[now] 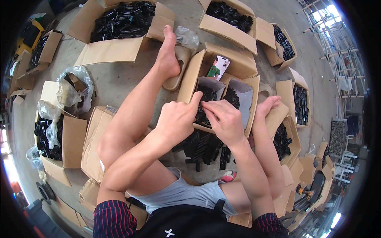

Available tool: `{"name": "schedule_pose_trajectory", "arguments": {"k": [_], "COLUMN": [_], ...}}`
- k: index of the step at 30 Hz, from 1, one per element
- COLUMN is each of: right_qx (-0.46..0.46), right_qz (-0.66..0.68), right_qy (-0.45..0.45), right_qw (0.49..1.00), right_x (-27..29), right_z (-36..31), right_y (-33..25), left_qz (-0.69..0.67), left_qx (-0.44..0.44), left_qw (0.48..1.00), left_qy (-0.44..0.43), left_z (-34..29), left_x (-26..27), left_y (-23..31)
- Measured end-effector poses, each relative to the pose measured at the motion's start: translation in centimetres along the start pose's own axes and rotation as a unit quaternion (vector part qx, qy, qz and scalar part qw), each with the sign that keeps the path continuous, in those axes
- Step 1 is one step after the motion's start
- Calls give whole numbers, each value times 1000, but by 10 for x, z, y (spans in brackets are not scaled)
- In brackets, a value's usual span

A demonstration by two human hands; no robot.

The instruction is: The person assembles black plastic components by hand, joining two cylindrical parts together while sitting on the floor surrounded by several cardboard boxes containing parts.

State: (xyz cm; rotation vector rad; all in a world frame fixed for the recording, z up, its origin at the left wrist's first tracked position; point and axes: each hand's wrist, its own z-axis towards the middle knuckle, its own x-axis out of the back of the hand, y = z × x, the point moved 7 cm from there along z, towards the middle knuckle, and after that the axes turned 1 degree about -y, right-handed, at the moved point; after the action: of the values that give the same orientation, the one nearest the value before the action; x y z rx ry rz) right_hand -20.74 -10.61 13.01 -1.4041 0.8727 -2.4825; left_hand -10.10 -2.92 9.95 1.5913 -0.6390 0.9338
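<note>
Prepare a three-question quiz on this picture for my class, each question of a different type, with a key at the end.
1. True or false: the person's left hand and right hand are close together.
2. Multiple choice: where is the phone?
A) Under the bare left foot
B) Inside the open cardboard box in front of the person
C) In the right hand
3. Fill in the blank: the small parts in the two trays are ____ in colour.

Key: 1. True. 2. B. 3. Black.
</note>
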Motion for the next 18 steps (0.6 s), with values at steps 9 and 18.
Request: {"name": "schedule_pose_trajectory", "arguments": {"k": [9, 18], "right_qx": [37, 42], "right_qz": [-59, -69], "right_qy": [-31, -45], "right_qw": [997, 996], "right_x": [-10, -9], "right_z": [-6, -3], "right_y": [-2, -5], "left_qz": [-30, -45], "left_qx": [-4, -9], "left_qw": [999, 999], "left_qy": [12, 29], "left_z": [-4, -5], "left_x": [-4, -2], "left_y": [2, 0]}}
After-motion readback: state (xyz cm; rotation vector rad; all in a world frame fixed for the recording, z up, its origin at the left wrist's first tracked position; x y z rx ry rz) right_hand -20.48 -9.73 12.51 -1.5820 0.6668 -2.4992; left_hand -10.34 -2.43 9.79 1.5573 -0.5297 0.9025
